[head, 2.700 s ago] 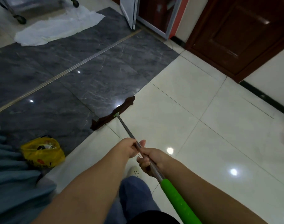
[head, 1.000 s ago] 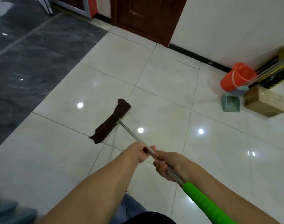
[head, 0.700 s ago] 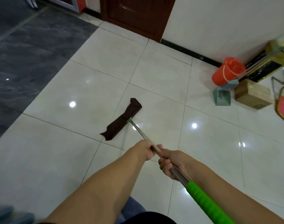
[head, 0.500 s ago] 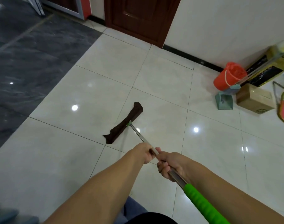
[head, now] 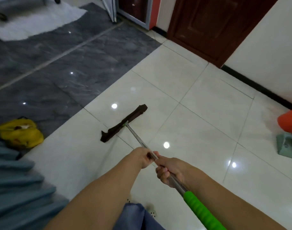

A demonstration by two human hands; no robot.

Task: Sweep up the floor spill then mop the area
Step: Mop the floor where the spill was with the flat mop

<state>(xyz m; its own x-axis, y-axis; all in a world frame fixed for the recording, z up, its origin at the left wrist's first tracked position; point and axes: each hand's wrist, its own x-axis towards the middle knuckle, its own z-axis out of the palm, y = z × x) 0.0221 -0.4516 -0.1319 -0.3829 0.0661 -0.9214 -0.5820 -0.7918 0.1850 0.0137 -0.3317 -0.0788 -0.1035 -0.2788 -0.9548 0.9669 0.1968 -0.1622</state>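
A flat mop with a dark brown cloth head [head: 124,123] lies on the cream floor tiles, close to the edge of the dark grey marble floor [head: 62,67]. Its metal pole [head: 136,137] runs back toward me and ends in a green grip [head: 201,211]. My left hand [head: 142,157] is wrapped around the pole further forward. Just behind it, my right hand [head: 169,171] grips the pole ahead of the green grip. I see no spill on the tiles around the mop head.
A yellow plastic bag [head: 20,133] sits at the left beside blue-grey fabric [head: 14,183]. An orange bucket [head: 289,121] and a pale green dustpan [head: 288,146] stand at the right edge. A dark wooden door [head: 213,25] and a white wall [head: 266,47] lie ahead. A white cloth [head: 39,22] lies far left.
The view has swung left, bringing the grey floor and yellow bag back into sight. The mop head has slid left toward the grey floor's edge. Both hands keep their grip.
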